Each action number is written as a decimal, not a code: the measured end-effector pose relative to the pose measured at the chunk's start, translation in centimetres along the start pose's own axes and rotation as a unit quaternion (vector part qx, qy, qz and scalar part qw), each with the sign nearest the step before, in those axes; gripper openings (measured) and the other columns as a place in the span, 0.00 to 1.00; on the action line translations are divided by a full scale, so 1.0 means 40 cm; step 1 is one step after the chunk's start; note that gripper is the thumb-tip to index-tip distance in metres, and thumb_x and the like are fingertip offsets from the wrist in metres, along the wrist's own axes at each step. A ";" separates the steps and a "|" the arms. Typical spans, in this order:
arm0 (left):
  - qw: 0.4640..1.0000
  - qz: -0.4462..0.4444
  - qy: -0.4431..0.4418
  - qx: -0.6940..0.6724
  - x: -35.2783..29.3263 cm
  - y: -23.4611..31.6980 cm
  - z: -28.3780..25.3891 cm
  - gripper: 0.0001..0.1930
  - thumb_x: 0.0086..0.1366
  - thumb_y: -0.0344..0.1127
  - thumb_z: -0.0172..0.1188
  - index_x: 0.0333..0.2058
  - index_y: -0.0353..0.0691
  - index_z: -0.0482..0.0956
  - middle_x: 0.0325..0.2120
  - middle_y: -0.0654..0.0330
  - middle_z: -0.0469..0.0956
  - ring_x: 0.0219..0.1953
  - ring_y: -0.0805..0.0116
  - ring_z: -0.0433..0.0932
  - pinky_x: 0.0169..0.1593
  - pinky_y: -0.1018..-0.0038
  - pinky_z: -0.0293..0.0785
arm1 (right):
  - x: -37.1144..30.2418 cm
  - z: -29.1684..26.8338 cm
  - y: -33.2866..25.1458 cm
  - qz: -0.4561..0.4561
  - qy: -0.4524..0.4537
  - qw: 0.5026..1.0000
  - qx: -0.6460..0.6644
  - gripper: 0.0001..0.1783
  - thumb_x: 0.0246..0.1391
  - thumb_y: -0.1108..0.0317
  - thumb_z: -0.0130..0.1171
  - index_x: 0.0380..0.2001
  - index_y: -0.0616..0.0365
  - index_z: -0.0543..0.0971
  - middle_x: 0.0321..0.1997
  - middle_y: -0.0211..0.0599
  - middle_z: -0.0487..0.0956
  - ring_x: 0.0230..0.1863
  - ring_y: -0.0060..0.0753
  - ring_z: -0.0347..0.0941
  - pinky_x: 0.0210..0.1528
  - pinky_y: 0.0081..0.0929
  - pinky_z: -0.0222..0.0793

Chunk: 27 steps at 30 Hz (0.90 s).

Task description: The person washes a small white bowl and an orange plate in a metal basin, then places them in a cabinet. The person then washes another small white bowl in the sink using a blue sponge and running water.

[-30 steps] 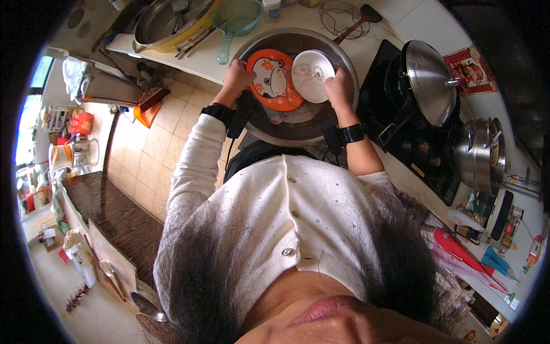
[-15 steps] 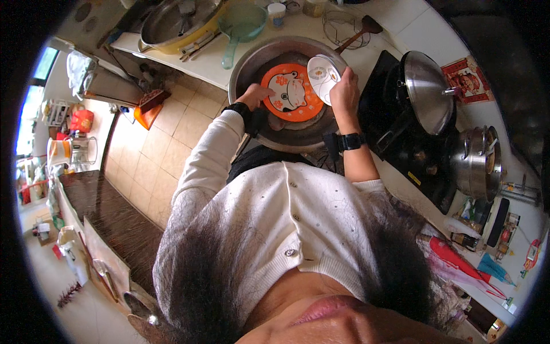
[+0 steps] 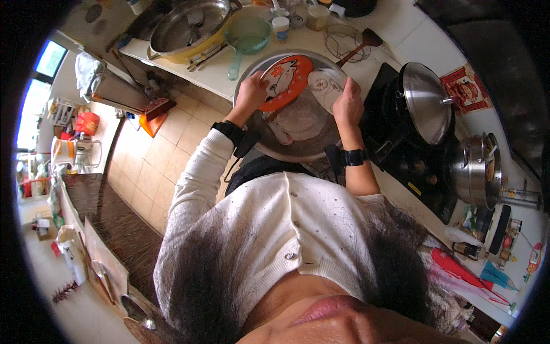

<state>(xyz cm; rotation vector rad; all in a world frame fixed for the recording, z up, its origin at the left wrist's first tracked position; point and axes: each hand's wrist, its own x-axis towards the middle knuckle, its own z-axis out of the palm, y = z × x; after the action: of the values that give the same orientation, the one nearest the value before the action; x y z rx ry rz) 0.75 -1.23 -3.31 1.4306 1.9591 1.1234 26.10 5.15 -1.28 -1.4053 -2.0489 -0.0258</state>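
Observation:
My left hand (image 3: 252, 96) is closed on the edge of an orange plate (image 3: 298, 80) with a white cartoon animal on it. The plate is tilted over a large metal basin (image 3: 322, 139). In my right hand (image 3: 348, 106) I grip a small white dish (image 3: 324, 87) with a floral pattern, tipped on the basin's right side. Cloudy water (image 3: 306, 117) seems to lie in the basin below, and a pale object (image 3: 281, 134) that I cannot make out sits near its lower left.
Right of the basin is a black stove (image 3: 409, 166) with a lidded pan (image 3: 427, 103) and a steel pot (image 3: 472, 172). On the counter behind are a green dipper (image 3: 247, 37), a yellow-sided pan (image 3: 186, 49), a wire rack (image 3: 342, 43) and a brown spatula (image 3: 366, 41).
The orange plate has risen from lying in the basin and now tilts in my left hand. The white dish stays in my right hand. The view has shifted slightly.

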 end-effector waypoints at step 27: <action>0.949 0.315 0.005 0.023 0.030 0.042 -0.025 0.21 0.51 0.22 0.57 0.47 0.39 0.72 0.40 0.51 0.74 0.43 0.50 0.74 0.44 0.66 0.73 | 0.023 -0.045 -0.072 -0.283 -0.042 0.955 0.078 0.13 0.44 0.81 0.50 0.33 0.59 0.79 0.52 0.34 0.72 0.50 0.40 0.70 0.48 0.33 0.71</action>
<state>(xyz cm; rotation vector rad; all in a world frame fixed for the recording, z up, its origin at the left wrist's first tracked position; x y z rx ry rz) 0.50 -0.24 -1.24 2.1646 1.5681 1.3408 24.36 4.05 1.56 -0.6996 -2.4011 -0.0450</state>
